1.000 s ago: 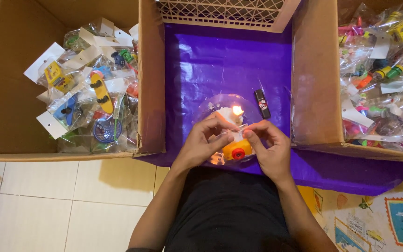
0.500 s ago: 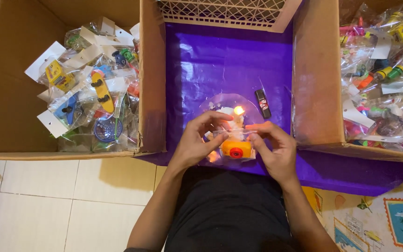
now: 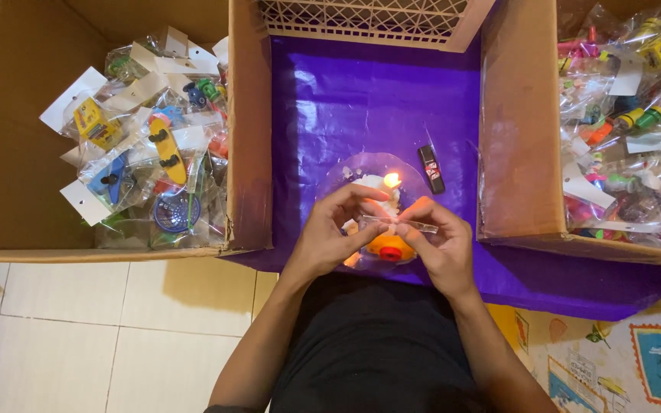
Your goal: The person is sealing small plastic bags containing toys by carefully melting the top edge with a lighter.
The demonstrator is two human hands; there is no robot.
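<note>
1. While both hands pinch it, the bag [image 3: 407,225] sits taut just in front of the candle [image 3: 385,186].
2. Left hand [image 3: 330,237] and right hand [image 3: 441,248] each grip one end of its top edge.
3. Likely light, thin, slippery, heat-sensitive; best held by the corners, away from the flame.
4. Orange toy [image 3: 390,248] sits below; lighter [image 3: 431,169] right of the candle.

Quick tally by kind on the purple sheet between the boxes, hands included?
Hands: 2, left hand and right hand, together pinching a clear plastic bag
Lit candle: 1
Black lighter: 1
Orange-yellow toy: 1
Clear plastic bag: 1
Total: 6
</note>
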